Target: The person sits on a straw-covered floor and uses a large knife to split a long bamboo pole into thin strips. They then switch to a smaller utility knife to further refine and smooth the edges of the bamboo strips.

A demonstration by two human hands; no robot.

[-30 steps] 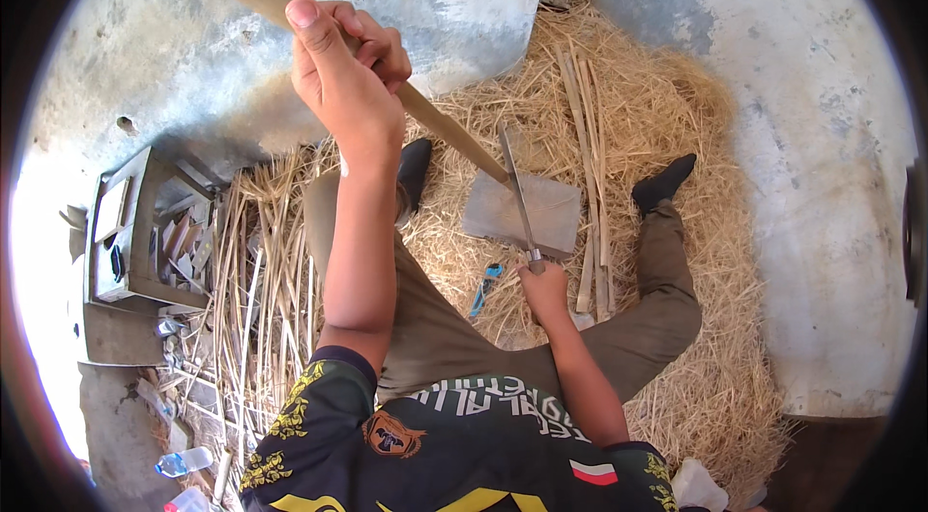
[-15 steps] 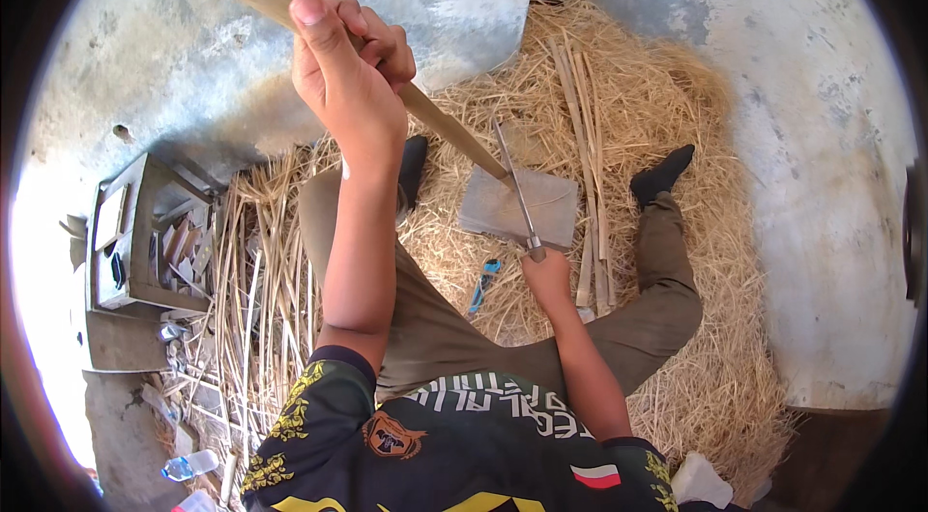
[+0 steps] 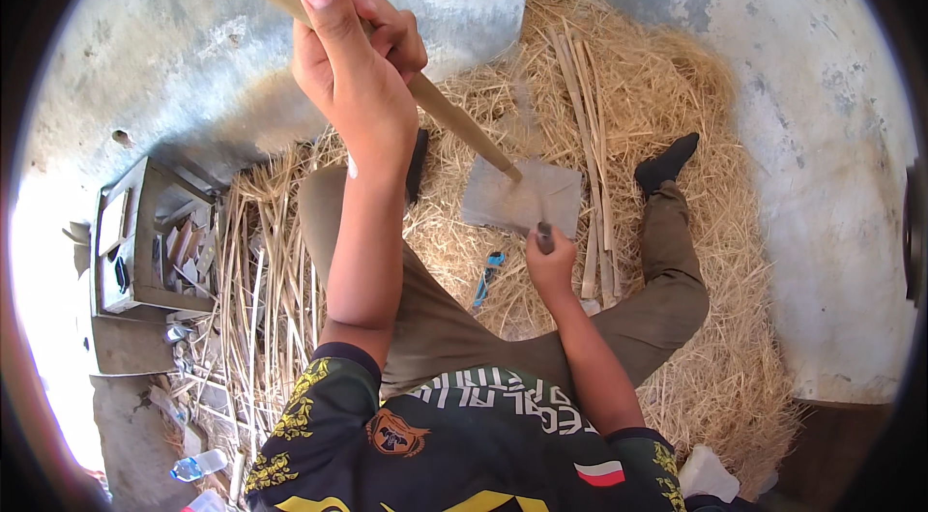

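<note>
Pole point(image 3: 466, 131) in the left hand point(image 3: 360, 77), knife point(image 3: 545, 240) in the right hand point(image 3: 551, 265), straw point(image 3: 667, 82) all round.
From where I stand, the left fingers wrap the slanting pole, whose lower end is at the grey block point(image 3: 486, 203); the right fingers clamp the knife's handle by the block's near edge, its blade only a blur.

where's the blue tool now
In the head view, the blue tool lies near centre on the straw, left of the right hand and below the grey block.
</note>
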